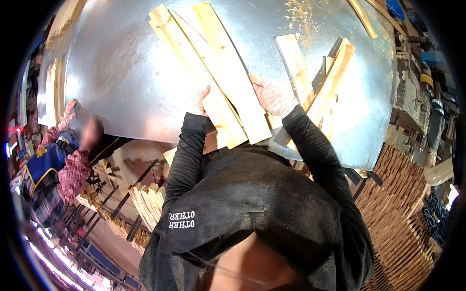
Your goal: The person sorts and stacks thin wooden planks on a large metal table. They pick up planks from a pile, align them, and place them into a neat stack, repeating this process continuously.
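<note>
In front of me on a grey metal table (121,72), two long pale wooden boards (233,72) lie side by side with a narrow gap between them. Another board edge shows between them toward their far end. My left hand (199,101) grips the outer edge of the left board (194,70), thumb up along its side; its other fingers are partly hidden. Against the right board's outer edge, my right hand (273,96) is closed, with its fingertips out of sight. The near ends of both boards reach the table edge at my body.
Right of my hands lie a short board (297,63), a slanted board (335,72) and dark strips. Sawdust (301,19) marks the far side. Another person (60,160) leans at the table's left, near stacked wood (56,87). Wood stacks (393,194) stand lower right.
</note>
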Demonstrator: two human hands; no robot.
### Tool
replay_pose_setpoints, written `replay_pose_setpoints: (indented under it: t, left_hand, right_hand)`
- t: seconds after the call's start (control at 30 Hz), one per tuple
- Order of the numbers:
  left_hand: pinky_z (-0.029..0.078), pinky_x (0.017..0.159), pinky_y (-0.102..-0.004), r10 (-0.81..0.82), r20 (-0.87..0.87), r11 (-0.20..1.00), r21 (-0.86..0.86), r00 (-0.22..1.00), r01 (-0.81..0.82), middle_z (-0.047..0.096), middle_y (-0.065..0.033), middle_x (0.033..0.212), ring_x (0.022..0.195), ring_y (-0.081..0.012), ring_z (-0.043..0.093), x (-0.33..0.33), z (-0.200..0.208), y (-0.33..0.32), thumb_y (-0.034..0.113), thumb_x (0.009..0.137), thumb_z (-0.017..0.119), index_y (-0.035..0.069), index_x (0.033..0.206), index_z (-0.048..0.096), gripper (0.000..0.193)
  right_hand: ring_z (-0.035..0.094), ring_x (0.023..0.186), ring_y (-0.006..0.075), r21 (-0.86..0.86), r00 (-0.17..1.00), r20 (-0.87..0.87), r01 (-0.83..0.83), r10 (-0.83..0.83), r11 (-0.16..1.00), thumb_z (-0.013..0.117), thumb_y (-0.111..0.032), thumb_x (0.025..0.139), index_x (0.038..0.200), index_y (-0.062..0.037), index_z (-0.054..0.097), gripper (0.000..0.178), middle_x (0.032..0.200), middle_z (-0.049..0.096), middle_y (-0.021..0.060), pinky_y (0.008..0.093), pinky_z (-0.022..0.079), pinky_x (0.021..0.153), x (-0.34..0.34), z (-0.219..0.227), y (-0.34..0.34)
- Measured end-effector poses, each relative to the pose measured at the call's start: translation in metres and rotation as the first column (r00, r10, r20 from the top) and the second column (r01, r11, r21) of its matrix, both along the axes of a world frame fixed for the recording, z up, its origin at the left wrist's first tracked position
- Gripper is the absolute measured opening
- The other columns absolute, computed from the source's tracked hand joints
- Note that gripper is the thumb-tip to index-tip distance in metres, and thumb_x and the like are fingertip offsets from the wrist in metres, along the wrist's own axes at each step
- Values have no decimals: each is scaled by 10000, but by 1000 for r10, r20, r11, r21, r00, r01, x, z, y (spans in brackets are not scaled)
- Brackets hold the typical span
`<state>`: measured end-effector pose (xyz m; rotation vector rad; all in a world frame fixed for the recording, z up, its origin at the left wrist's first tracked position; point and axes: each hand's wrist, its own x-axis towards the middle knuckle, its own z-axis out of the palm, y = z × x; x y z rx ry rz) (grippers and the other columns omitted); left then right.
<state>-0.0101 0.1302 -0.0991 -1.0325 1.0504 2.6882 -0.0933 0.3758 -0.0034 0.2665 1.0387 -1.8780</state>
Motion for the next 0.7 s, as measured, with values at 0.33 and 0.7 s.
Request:
replay_pose_setpoints:
  t: [0.33,0.7]
  left_hand:
    - [510,795,-358,-31,269,660,-718,963,222,668,-133,985,859,-255,639,-27,55,-39,406,853,709,-18,1134,613,518]
    - [402,1045,-461,117,657,80,-754,745,652,531,-282,1301,1212,-398,537,-63,75,-27,418,643,840,-18,1429,199,1105]
  right_hand:
    - [636,649,277,825,211,-520,376,828,422,464,-183,929,1319,155,366,526,770,629,179,381,501,556,12,14,-85]
    - [555,1128,295,873,785,-433,487,444,-8,692,-325,863,1320,31,429,636,1218,545,232,405,478,939,68,32,108]
